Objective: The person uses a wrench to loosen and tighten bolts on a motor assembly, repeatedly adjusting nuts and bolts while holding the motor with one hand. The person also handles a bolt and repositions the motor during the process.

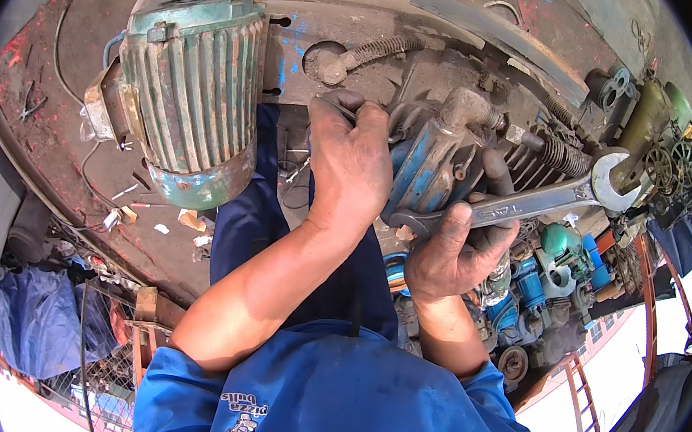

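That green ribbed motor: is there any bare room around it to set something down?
Mostly bare floor lies between the motor and the dark cable on its left. A narrow strip of metal plate is open between motor and round hole. Crowded: below the wrench in the picture, where machine parts pile up.

- A grimy metal base (360, 20), streaked blue, bears a ribbed green motor (193, 96) at the left and a blue-painted machine (416, 169) at the right.
- Down on the dusty, red-flecked floor (95, 21) I see a dark cable (58, 42) and pale scraps (192, 219).
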### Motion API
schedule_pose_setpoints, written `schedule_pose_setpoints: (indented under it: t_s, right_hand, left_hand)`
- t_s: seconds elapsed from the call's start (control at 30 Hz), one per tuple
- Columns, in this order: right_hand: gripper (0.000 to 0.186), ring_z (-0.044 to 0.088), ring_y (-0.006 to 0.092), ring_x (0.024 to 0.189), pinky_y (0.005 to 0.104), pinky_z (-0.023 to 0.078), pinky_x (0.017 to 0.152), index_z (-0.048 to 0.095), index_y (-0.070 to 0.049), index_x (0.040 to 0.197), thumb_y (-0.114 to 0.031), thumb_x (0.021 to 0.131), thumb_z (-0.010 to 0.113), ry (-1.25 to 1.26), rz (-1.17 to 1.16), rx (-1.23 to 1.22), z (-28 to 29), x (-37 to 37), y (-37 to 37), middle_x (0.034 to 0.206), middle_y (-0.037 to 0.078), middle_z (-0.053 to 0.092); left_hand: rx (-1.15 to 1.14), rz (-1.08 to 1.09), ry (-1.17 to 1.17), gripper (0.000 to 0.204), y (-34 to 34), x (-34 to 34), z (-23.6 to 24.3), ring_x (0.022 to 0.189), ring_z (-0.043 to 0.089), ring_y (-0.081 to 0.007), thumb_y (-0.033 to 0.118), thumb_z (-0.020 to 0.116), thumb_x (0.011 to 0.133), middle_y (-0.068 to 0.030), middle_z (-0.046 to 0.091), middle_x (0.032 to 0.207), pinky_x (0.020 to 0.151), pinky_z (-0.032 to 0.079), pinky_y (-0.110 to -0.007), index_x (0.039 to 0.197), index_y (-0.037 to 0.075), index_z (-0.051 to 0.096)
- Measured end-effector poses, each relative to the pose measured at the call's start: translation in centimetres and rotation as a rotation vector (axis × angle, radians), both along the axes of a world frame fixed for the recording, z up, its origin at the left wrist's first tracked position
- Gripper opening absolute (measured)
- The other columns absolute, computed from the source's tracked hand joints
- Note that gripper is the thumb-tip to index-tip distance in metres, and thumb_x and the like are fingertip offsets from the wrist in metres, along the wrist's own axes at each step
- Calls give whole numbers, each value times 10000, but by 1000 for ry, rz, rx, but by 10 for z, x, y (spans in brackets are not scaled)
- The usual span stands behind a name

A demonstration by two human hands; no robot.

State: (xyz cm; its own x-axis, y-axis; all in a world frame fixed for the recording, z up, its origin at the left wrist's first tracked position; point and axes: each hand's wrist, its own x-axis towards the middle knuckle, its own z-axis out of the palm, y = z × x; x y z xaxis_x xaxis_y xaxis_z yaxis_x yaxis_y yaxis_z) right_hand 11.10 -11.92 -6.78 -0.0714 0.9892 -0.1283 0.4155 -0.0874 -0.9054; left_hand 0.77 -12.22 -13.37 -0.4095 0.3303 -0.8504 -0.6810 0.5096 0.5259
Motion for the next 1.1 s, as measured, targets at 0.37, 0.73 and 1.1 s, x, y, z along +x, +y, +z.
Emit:
schedule_pose_setpoints:
  t_s: [0.37, 0.73, 1.1]
  right_hand:
    - [326, 489, 338, 1334, 464, 375, 1133, 445, 52, 1170, -210, 1036, 588, -11, 118, 153, -15, 3, 5, 1383, 275, 519]
    - [353, 552, 194, 1094, 368, 460, 1017, 456, 66, 1257, -175, 1031, 578, 7, 76, 106, -8, -2, 6, 1408, 252, 526]
    - [456, 616, 245, 1061, 345, 510, 884, 423, 104, 1321, -165, 1011, 622, -126, 97, 47, -3, 9, -4, 1215, 197, 602]
  left_hand:
    - [180, -558, 283, 235, 10, -42, -1, 878, 619, -406, 111, 549, 915, -258, 608, 924, 843, 493, -475, 1058, -73, 512]
    - [176, -684, 159, 401, 9, -58, 3, 1026, 660, -484, 243, 590, 959, -359, 647, 1043, 929, 508, -485, 1117, -118, 515]
    - [970, -604, 1024, 166, 106, -27, 49, 880, 634, -395, 149, 658, 836, -227, 617, 853, 770, 508, -491, 869, -13, 644]
